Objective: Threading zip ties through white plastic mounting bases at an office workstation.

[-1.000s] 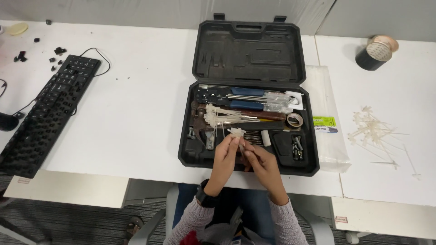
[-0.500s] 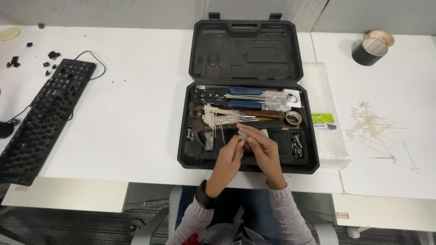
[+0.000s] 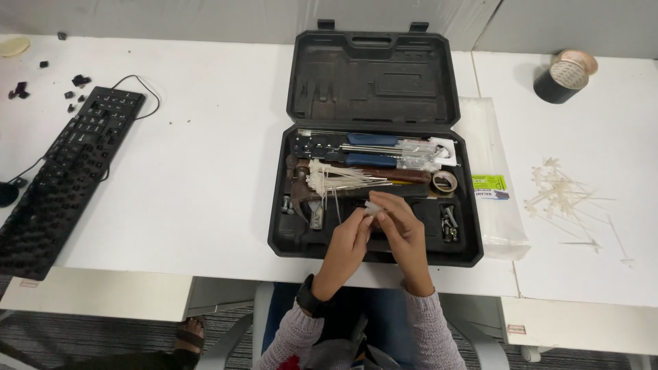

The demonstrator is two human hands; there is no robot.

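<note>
An open black tool case (image 3: 373, 147) lies on the white table, its tray holding blue-handled screwdrivers, a hammer, a tape roll and a bundle of white cable ties (image 3: 336, 179). Over the tray's front part, my left hand (image 3: 348, 245) and my right hand (image 3: 404, 229) meet. Both pinch a small white cable tie (image 3: 373, 207) between the fingertips. The tie's lower part is hidden by my fingers.
A black keyboard (image 3: 65, 171) lies at the left with loose black keycaps (image 3: 75, 85) behind it. A clear plastic bag (image 3: 490, 181) lies beside the case on the right, then a loose pile of white cable ties (image 3: 565, 199). A black tape roll (image 3: 562, 79) stands at the back right.
My hands have stayed together over the front of the tray, shifting slightly while working the white tie. The camera view has drifted a little.
</note>
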